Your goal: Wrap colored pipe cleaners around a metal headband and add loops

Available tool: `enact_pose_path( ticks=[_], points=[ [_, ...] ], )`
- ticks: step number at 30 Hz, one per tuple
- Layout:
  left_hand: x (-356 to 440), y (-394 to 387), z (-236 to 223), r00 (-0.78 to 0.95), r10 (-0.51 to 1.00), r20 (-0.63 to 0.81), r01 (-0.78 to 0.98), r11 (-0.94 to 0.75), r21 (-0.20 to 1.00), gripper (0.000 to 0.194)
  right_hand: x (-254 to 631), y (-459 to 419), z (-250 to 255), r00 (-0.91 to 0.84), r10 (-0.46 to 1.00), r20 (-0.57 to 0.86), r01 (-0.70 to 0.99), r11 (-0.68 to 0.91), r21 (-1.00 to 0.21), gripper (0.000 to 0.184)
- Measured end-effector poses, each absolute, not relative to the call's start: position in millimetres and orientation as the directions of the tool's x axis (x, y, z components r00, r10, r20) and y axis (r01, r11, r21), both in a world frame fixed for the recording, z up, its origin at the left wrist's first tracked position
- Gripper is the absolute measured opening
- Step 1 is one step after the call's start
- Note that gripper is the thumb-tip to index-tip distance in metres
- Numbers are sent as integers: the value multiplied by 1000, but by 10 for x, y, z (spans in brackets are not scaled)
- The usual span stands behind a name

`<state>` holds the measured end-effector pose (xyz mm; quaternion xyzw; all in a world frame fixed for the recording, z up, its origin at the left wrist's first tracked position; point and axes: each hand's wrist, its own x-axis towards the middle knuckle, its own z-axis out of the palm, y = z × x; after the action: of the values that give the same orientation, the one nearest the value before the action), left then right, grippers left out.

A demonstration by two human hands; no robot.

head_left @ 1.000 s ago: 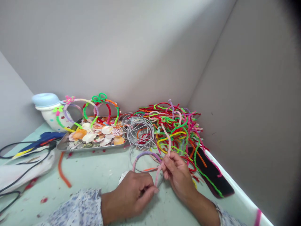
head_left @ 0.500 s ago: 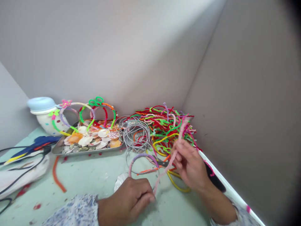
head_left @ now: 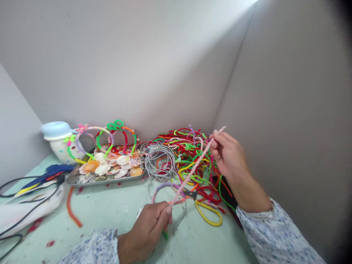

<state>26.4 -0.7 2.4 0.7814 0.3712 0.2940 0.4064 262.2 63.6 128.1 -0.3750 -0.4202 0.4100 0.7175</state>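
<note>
A pink pipe cleaner (head_left: 192, 170) runs straight and slanting between my two hands. My right hand (head_left: 227, 152) pinches it near its upper end, leaving a short tip poking out. Low in front, my left hand (head_left: 150, 225) is closed around its lower end and around a wire hoop (head_left: 182, 214). Purple pipe cleaner (head_left: 165, 185) wraps the upper part of this hoop, while bare grey wire shows on its right side. A small green tip (head_left: 165, 235) shows below my left fingers. The part of the hoop inside my fist is hidden.
Scissors (head_left: 209, 214) with red and yellow handles lie behind the hands. Further back are a tangled pipe cleaner pile (head_left: 189, 146), coiled wire (head_left: 160, 159), a shell tray (head_left: 107, 180) with decorated hoops (head_left: 96, 141), and a white jar (head_left: 62, 146). Black cables (head_left: 27, 205) cross the left side.
My right hand has moved up and away from my left, drawing the pink pipe cleaner from slack to straight. The scissors' handles now show more. The whole view has shifted slightly.
</note>
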Motion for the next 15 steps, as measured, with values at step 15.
enact_pose_path(
  ticks=[15],
  points=[
    [372,85,84,670,707,-227,-288,529,798,35,2703,1066,1089,300,932,205,-212,275,-938,29]
  ],
)
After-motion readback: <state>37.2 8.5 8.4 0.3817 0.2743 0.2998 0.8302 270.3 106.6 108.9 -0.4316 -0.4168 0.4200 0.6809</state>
